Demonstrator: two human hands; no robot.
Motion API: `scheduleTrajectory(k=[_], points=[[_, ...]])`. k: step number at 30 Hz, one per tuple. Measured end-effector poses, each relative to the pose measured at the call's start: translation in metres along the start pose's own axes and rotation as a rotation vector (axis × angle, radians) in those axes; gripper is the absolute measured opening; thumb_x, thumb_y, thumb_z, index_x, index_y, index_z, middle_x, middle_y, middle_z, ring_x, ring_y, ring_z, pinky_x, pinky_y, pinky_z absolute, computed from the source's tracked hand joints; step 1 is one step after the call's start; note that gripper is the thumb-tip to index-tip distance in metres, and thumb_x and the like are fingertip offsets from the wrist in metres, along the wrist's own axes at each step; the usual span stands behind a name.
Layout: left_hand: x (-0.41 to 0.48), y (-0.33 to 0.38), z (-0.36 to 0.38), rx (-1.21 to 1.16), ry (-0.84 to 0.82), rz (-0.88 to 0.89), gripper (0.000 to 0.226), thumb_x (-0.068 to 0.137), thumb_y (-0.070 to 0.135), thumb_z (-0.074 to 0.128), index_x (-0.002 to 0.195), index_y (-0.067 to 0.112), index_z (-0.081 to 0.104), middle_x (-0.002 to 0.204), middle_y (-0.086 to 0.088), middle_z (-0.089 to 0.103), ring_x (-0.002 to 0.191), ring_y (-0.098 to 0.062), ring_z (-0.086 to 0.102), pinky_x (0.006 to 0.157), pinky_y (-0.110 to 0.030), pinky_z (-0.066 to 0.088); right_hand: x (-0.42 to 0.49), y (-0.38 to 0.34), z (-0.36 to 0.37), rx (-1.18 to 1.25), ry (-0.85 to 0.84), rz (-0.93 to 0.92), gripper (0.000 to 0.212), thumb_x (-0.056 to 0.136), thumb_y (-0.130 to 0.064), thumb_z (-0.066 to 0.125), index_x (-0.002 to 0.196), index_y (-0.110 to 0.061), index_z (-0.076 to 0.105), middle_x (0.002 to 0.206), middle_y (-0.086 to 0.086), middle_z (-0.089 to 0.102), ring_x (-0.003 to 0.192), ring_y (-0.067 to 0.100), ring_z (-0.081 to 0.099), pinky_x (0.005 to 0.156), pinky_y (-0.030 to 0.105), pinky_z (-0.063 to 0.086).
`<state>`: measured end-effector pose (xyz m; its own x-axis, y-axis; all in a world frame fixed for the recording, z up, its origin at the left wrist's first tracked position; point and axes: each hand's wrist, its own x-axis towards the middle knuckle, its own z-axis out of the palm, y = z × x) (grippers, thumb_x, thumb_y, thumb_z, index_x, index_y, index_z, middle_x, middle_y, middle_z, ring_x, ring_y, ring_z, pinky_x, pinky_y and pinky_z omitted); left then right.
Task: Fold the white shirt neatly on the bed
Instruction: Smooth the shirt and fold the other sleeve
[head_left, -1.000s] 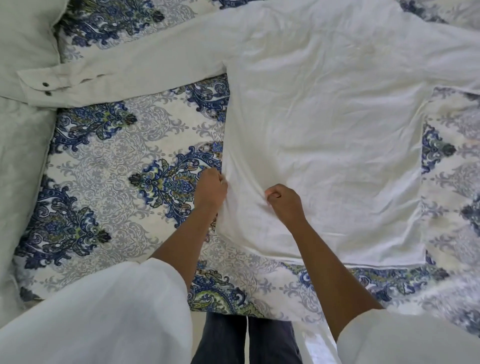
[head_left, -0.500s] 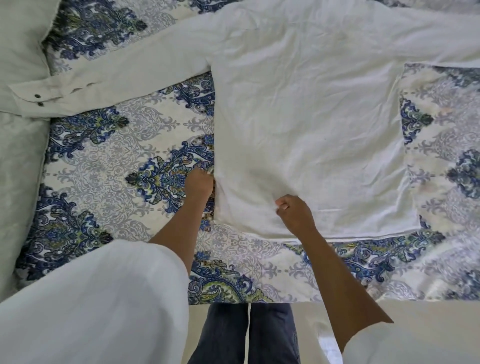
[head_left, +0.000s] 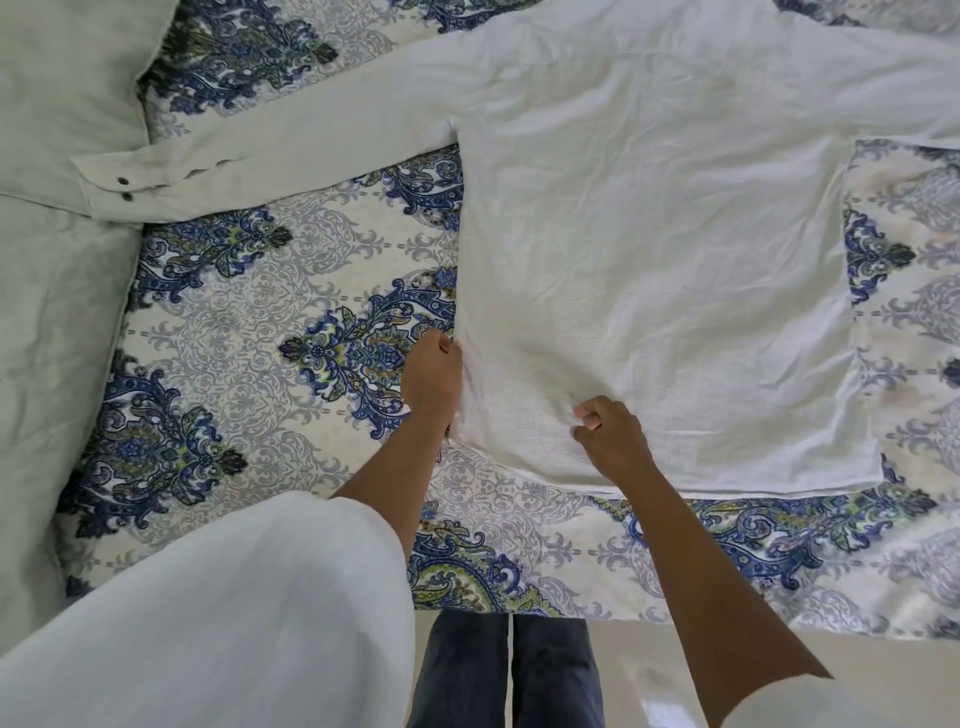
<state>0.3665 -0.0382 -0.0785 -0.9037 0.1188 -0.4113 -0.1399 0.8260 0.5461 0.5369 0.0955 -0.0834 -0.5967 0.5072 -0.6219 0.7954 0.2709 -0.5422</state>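
The white shirt lies spread flat on the bed, its hem toward me and one long sleeve stretched out to the left, ending in a buttoned cuff. My left hand grips the shirt's left side edge just above the hem corner. My right hand pinches a small fold of the fabric near the hem, a short way right of the left hand. The shirt's right sleeve runs out of view at the upper right.
The bed carries a blue and white patterned sheet. A pale pillow or cover lies along the left side. The bed's near edge runs just in front of my legs, with pale floor below.
Both hands kept hold of the shirt's lower left part and drew it slightly toward me. The right hand slid a little to the right along the hem.
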Motion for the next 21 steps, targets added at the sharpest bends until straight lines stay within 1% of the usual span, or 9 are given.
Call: scheduleTrajectory(k=[2,4,6,8,11,14,16,18,21], points=[[0.000,0.000,0.000,-0.065,0.007,-0.046,0.016,0.093,0.017,0.047,0.079,0.011,0.044,0.076,-0.005,0.049,0.072,-0.023,0.044,0.051,-0.027,0.024,0.001,0.000,0.000,0.003,0.004,-0.008,0.022,0.086,-0.013,0.060,0.108,-0.012,0.059,0.098,-0.002,0.048,0.108,0.027,0.051,0.089,0.034,0.041],[0.002,-0.004,0.003,-0.145,0.016,-0.088,0.026,0.092,0.013,0.047,0.068,0.013,0.036,0.067,-0.002,0.041,0.069,-0.021,0.039,0.051,-0.029,0.022,0.002,0.001,0.000,0.007,0.011,-0.009,0.022,0.086,-0.011,0.059,0.108,-0.012,0.059,0.099,-0.002,0.048,0.109,0.027,0.051,0.089,0.034,0.041],[0.003,-0.007,0.005,-0.142,0.031,-0.111,0.034,0.091,0.011,0.046,0.063,0.016,0.029,0.063,0.000,0.035,0.069,-0.021,0.037,0.051,-0.030,0.021,0.001,0.002,0.000,-0.007,0.011,-0.015,0.023,0.086,-0.010,0.058,0.110,-0.012,0.059,0.100,-0.001,0.048,0.109,0.027,0.051,0.088,0.034,0.042],[0.003,-0.006,0.006,-0.038,0.018,-0.102,0.028,0.093,0.013,0.044,0.067,0.014,0.033,0.065,-0.002,0.038,0.069,-0.022,0.040,0.054,-0.030,0.025,0.000,0.001,0.000,-0.025,0.007,-0.019,0.025,0.086,-0.009,0.057,0.111,-0.012,0.057,0.104,0.002,0.051,0.109,0.027,0.051,0.088,0.034,0.043],[0.005,-0.003,0.007,0.053,-0.042,-0.093,0.010,0.094,0.013,0.045,0.086,0.008,0.041,0.080,-0.009,0.047,0.073,-0.025,0.047,0.062,-0.032,0.034,-0.002,-0.005,0.000,-0.129,-0.003,-0.039,0.026,0.087,-0.012,0.055,0.113,-0.011,0.054,0.115,0.008,0.052,0.112,0.027,0.049,0.090,0.035,0.045],[0.005,-0.005,0.006,0.075,-0.091,-0.068,0.009,0.087,0.007,0.050,0.093,0.004,0.044,0.087,-0.011,0.047,0.072,-0.027,0.048,0.060,-0.034,0.036,-0.013,-0.018,0.007,-0.202,-0.034,-0.171,0.028,0.088,-0.016,0.055,0.115,-0.012,0.053,0.118,0.006,0.051,0.109,0.024,0.052,0.091,0.036,0.047],[0.003,-0.010,0.004,0.080,-0.134,-0.022,0.013,0.083,0.005,0.054,0.084,0.007,0.042,0.083,-0.011,0.048,0.068,-0.026,0.048,0.056,-0.033,0.034,-0.024,-0.026,0.020,-0.252,-0.132,-0.308,0.029,0.088,-0.018,0.055,0.117,-0.014,0.054,0.116,0.005,0.052,0.110,0.022,0.051,0.090,0.035,0.048],[0.000,-0.016,0.000,0.122,-0.207,-0.003,0.016,0.082,0.006,0.056,0.076,0.010,0.042,0.073,-0.006,0.048,0.065,-0.023,0.047,0.051,-0.031,0.031,-0.032,-0.030,0.034,-0.355,-0.195,-0.387,0.029,0.088,-0.022,0.054,0.117,-0.017,0.055,0.115,0.003,0.052,0.111,0.021,0.048,0.089,0.032,0.046],[-0.005,-0.021,-0.008,0.166,-0.275,0.021,0.022,0.081,0.006,0.057,0.068,0.014,0.042,0.065,-0.001,0.045,0.062,-0.018,0.044,0.049,-0.029,0.030,-0.036,-0.032,0.047,-0.409,-0.150,-0.428,0.030,0.088,-0.029,0.056,0.116,-0.019,0.057,0.113,0.002,0.055,0.111,0.023,0.047,0.091,0.033,0.039]])
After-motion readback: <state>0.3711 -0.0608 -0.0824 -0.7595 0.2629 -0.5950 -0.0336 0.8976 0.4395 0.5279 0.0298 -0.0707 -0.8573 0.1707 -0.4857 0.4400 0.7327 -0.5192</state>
